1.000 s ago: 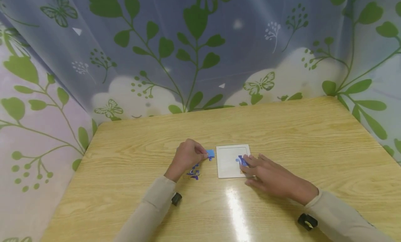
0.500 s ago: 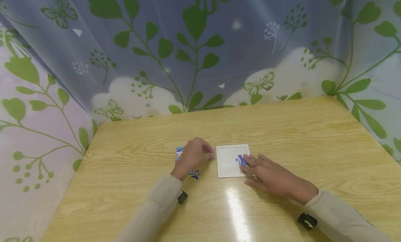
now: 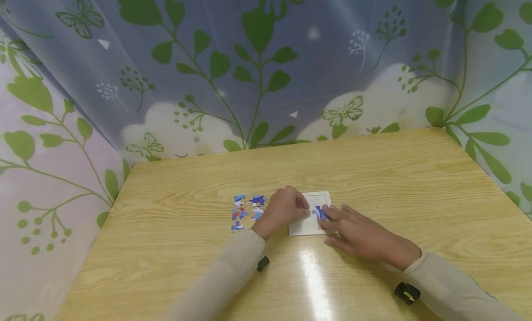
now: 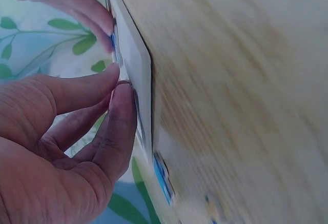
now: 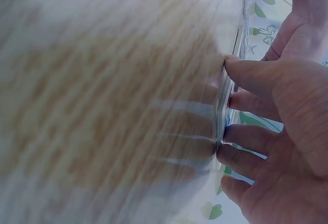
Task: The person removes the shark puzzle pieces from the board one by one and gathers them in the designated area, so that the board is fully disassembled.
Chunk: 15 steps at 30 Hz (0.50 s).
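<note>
My left hand (image 3: 284, 208) is over the left part of a square white puzzle board (image 3: 298, 228). In the left wrist view, its thumb and fingers pinch a puzzle piece (image 4: 124, 82), of which only a thin edge shows. My right hand (image 3: 353, 231) rests at the board's right side, fingers spread, with fingertips on a blue and white puzzle piece (image 3: 319, 213) lying in the board. The right wrist view has the right thumb (image 5: 246, 70) at the board's edge (image 5: 221, 108). Part of the fitted piece is hidden under the right fingers.
Several loose puzzle pieces lie left of the board, among them a blue and white one (image 3: 239, 201), a red and blue one (image 3: 238, 214) and a dark blue one (image 3: 257, 200). A patterned curtain (image 3: 257, 81) hangs behind the wooden table (image 3: 199, 182).
My left hand has moved right from beside the loose pieces to over the board, with its pinch kept. The right hand has stayed on the board.
</note>
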{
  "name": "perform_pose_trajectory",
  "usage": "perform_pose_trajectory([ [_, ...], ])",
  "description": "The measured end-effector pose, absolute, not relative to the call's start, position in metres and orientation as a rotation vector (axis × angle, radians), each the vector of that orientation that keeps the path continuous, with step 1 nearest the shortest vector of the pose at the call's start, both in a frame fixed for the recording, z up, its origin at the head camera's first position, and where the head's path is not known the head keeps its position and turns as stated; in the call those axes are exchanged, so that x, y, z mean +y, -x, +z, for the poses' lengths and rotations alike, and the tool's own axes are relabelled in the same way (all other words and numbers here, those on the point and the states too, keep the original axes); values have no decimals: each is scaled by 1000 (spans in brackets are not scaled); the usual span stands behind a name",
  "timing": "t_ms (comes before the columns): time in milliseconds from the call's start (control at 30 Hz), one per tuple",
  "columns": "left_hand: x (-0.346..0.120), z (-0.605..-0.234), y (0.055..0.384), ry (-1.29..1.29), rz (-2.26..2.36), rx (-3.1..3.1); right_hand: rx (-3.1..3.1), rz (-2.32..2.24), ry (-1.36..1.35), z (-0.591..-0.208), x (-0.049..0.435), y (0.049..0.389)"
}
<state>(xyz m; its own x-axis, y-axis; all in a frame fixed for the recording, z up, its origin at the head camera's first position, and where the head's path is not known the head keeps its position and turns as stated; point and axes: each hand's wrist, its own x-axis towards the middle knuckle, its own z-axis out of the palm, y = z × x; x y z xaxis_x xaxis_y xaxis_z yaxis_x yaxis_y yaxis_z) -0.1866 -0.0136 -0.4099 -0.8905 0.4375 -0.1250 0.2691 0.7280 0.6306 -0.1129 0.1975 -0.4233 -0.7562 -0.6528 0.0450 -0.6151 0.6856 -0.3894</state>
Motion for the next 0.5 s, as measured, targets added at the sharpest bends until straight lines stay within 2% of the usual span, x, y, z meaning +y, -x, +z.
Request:
perform_pose_trajectory([
  [167, -2, -413, 187, -617, 882, 2682, 2792, -598, 1056, -423, 198, 112],
  [500, 7, -410, 186, -544, 886, 2654, 2774, -604, 1040, -423, 201, 109],
])
